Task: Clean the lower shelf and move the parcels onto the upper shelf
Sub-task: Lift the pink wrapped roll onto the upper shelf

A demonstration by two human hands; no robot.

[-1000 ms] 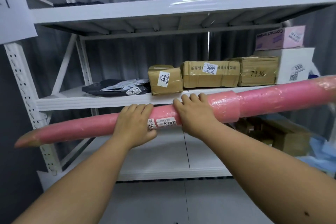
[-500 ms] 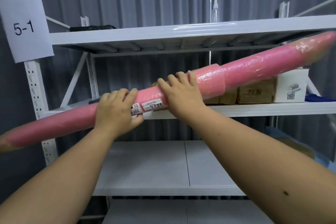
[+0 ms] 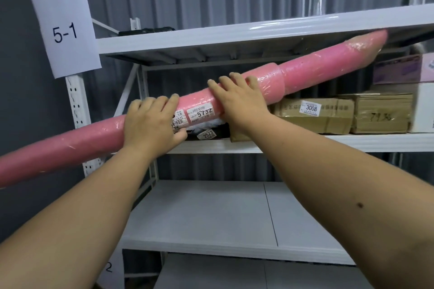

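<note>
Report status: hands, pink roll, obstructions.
Left hand and right hand grip pink roll mid-length. Roll tilted, right end high. That end sits under top shelf edge, boxes behind.

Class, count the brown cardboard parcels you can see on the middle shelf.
3, on the middle shelf: the box labelled 3008, the box with handwriting to its right, and a brown corner below the right hand. The pink roll may hide others.

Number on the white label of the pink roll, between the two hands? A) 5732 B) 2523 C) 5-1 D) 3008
A: the label on the pink roll, between the left hand and the right hand, reads 5732.
</note>
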